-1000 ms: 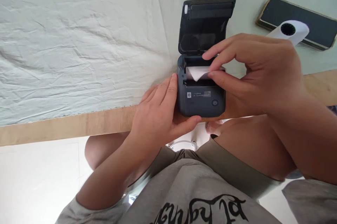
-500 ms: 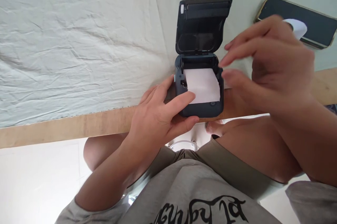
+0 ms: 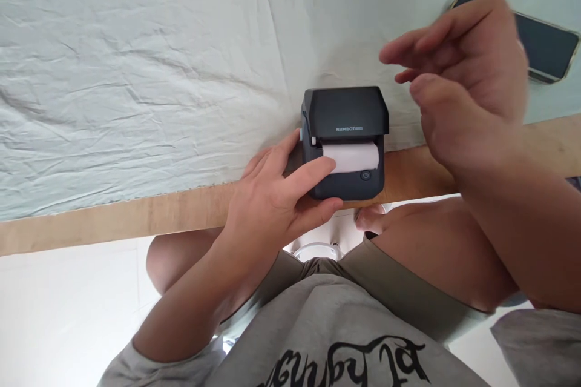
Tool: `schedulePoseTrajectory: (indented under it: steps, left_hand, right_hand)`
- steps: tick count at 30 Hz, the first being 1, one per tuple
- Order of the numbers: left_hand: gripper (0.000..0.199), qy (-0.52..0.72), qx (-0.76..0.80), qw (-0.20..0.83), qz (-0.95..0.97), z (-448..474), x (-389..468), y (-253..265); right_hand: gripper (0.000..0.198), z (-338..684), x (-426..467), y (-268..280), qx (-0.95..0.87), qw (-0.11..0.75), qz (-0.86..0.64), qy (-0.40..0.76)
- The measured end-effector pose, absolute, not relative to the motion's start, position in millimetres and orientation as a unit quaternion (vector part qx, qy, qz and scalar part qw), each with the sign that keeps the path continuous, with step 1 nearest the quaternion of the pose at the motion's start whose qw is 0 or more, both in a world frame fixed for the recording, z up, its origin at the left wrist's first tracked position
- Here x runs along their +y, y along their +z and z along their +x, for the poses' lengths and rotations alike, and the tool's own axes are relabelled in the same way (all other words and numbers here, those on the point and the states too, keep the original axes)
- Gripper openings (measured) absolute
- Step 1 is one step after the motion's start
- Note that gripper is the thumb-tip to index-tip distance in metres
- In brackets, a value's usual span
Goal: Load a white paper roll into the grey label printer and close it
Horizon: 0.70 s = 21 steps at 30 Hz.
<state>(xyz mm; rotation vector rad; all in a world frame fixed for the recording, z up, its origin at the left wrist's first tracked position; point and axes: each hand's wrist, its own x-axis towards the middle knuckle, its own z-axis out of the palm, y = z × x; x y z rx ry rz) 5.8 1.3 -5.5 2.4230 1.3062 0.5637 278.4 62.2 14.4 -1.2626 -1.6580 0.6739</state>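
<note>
At the near edge of the counter: a dark printer with white paper at its front, the left hand against it.
The printer stands partly on the pale, creased cloth and partly on the bare wood strip, its black lid lying over the top; whether the lid has latched I cannot tell. Below the lid's front edge the paper shows across the casing, just above the power button. The left hand is spread around the near left corner — index finger on the paper, thumb along the front edge, other fingers beside the casing. The right hand, slightly blurred, hangs apart from the printer with fingers curved and thumb separate, partly covering a phone.
</note>
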Motion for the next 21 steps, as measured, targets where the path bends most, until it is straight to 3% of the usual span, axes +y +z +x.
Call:
schedulePoseTrajectory:
  steps: [4, 7, 13, 21]
  left_hand:
    - [0.045, 0.211, 0.465, 0.161, 0.845, 7, 1, -8]
    - [0.055, 0.243, 0.450, 0.164, 0.843, 6, 1, -9]
    - [0.090, 0.223, 0.445, 0.221, 0.839, 2, 3, -4]
    - [0.085, 0.207, 0.460, 0.232, 0.832, 5, 6, -1]
  right_hand:
    - [0.048, 287, 65, 4, -0.717, 0.327, -0.507, 0.351]
    - [0.063, 291, 65, -1, -0.728, 0.280, -0.506, 0.368]
    - [0.057, 292, 66, 9, -0.732, 0.266, -0.495, 0.386]
    - [0.055, 292, 74, 16, -0.742, 0.230, -0.468, 0.421]
